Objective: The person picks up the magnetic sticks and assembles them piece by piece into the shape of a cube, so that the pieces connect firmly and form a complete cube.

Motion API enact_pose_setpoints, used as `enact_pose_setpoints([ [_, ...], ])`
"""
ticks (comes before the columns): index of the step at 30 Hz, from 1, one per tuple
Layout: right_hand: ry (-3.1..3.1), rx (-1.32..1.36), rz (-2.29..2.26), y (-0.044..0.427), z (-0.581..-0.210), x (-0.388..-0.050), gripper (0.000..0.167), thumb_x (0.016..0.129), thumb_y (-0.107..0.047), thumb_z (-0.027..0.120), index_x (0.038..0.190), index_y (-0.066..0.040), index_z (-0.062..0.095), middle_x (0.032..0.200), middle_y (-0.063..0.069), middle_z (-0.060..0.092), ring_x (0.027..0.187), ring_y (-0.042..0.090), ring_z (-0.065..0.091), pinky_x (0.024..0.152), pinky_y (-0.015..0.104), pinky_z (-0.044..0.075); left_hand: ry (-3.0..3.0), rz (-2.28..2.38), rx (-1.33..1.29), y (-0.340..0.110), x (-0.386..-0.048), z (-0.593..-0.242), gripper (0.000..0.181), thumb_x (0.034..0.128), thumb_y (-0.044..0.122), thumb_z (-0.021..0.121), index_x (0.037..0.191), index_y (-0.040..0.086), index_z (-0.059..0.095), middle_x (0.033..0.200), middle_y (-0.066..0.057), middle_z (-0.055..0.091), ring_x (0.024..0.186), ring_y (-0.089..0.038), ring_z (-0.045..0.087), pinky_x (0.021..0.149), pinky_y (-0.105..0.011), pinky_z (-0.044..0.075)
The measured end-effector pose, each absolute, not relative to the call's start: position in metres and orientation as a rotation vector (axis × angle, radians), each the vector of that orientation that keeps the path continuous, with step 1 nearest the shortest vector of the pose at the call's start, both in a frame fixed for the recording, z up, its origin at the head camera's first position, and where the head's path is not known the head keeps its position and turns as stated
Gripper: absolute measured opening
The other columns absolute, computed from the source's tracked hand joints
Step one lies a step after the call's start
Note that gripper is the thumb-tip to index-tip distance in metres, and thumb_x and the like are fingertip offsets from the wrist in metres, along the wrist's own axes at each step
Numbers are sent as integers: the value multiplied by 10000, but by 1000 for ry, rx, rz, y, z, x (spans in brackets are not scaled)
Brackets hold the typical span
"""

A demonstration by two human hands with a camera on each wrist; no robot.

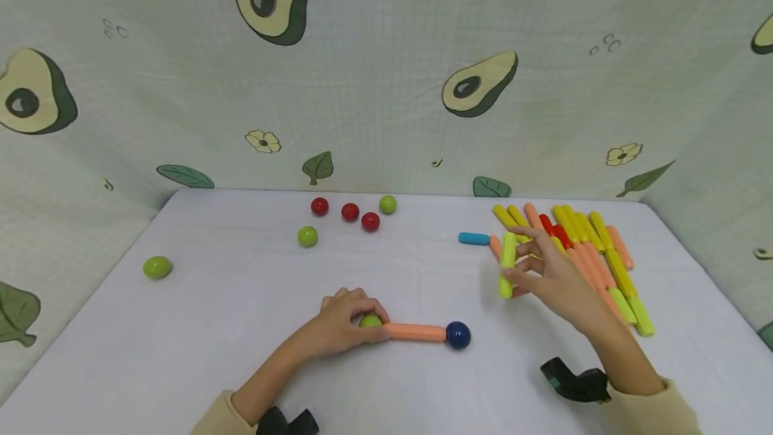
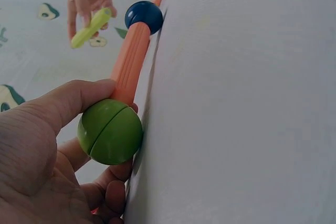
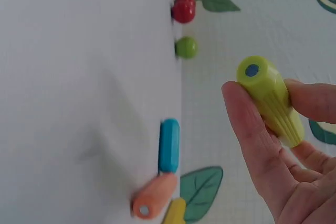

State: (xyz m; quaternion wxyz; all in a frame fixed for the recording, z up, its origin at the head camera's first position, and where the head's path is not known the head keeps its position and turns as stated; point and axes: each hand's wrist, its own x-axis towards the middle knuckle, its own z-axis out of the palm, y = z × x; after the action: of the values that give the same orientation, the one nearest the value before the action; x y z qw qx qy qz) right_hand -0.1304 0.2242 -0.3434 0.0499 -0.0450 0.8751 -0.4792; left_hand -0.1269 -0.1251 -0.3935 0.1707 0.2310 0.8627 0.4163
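My left grip (image 1: 345,322) pinches green ball (image 2: 110,134) against orange stick (image 1: 418,332); right grip (image 1: 546,275) pinches lime stick (image 1: 508,264). I'd brace ball, align lime stick squarely.

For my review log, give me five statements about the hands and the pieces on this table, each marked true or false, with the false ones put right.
1. An orange rod joins a green ball to a navy ball. True.
2. The left hand grips the navy ball. False: the left hand is at the other end, gripping the green ball.
3. The right hand holds a yellow-green rod above the table. True.
4. The blue rod stands upright. False: the blue rod lies on its side on the table.
5. Three red balls lie toward the far edge of the table. True.
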Motion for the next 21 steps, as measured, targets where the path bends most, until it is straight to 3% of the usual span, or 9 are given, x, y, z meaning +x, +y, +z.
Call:
enact_pose_setpoints([
  [6, 2472, -85, -1567, 193, -353, -127, 763, 1007, -58, 706, 1613, 87, 266, 1188, 159, 546, 971, 191, 645, 795, 252, 615, 2453, 1181, 659, -126, -127, -393, 154, 925, 339, 787, 988, 198, 784, 919, 77, 575, 907, -156, 428, 814, -384, 256],
  [12, 2447, -55, -1499, 176, -364, -125, 595, 1012, -110, 715, 1483, 141, 452, 1097, 108, 610, 956, 189, 598, 782, 182, 559, 2451, 1178, 663, -126, -127, -393, 152, 924, 339, 786, 980, 198, 784, 904, 78, 566, 898, -155, 424, 814, -385, 254],
  [21, 2322, -111, -1427, 177, -372, -125, 404, 1050, -138, 661, 1327, 142, 573, 899, 31, 670, 814, 174, 665, 764, 260, 591, 2451, 1177, 678, -125, -127, -393, 151, 926, 332, 791, 977, 191, 787, 895, 80, 565, 887, -144, 420, 812, -382, 254],
])
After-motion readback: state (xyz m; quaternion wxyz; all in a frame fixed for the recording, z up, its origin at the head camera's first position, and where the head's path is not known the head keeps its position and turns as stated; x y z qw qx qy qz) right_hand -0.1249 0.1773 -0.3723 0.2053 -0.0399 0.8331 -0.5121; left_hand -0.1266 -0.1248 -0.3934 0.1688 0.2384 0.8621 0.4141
